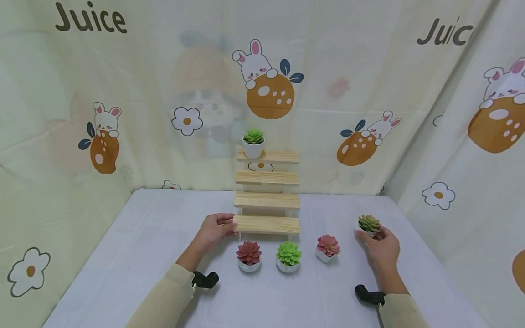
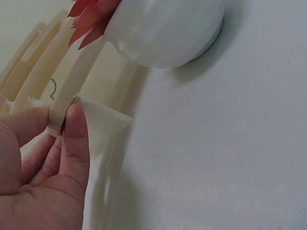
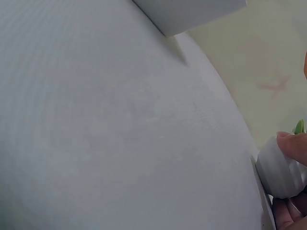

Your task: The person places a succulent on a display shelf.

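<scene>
A tiered wooden plant stand [image 1: 267, 224] stands at the table's back middle, its steps rising toward the curtain. My left hand [image 1: 215, 231] pinches the left end of its lowest step; in the left wrist view, thumb and fingers close on that wooden board [image 2: 76, 81]. On the right side of the table, my right hand [image 1: 383, 248] grips the white pot of a yellowish-green succulent [image 1: 369, 223]. In the right wrist view, the ribbed white pot [image 3: 280, 170] sits between thumb and fingers at or very near the tabletop.
A green succulent [image 1: 253, 143] in a white pot sits on the top step's left end. Before the stand are a dark red succulent [image 1: 248, 255], a bright green succulent [image 1: 288, 255] and a pink succulent [image 1: 327, 247]. A printed curtain [image 1: 320, 136] hangs behind.
</scene>
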### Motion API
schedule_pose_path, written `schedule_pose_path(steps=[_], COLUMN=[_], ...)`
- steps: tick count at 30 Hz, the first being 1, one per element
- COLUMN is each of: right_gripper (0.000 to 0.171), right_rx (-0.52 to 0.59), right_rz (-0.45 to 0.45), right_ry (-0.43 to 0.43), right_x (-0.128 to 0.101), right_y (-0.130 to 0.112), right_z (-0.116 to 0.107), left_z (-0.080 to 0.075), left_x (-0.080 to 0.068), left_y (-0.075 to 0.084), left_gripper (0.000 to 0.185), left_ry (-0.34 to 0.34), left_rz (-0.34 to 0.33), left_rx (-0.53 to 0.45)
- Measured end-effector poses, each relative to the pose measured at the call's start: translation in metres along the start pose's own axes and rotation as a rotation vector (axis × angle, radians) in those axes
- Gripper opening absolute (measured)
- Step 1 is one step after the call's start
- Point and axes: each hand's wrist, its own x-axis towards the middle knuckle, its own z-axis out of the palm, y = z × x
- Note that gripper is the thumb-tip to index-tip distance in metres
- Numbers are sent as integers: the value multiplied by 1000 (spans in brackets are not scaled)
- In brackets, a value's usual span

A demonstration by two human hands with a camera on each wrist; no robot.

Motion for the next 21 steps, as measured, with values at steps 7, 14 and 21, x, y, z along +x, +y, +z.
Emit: schedule_pose_path(steps=[7, 14, 21], right_gripper=[92, 92, 90], right_rx=[-16, -34, -9], right_rz=[-30, -61, -130], right_ry=[8, -12, -34], right_x=[-5, -11, -22], right_y=[1, 0, -16], right_z=[0, -2, -7], left_z=[1, 0, -1], left_x=[1, 2, 2], left_y=[-1, -3, -3], left_gripper=[37, 38, 38], left_ry=[8, -3, -4], left_rz=[5, 6, 12], left_rx=[-14, -24, -29])
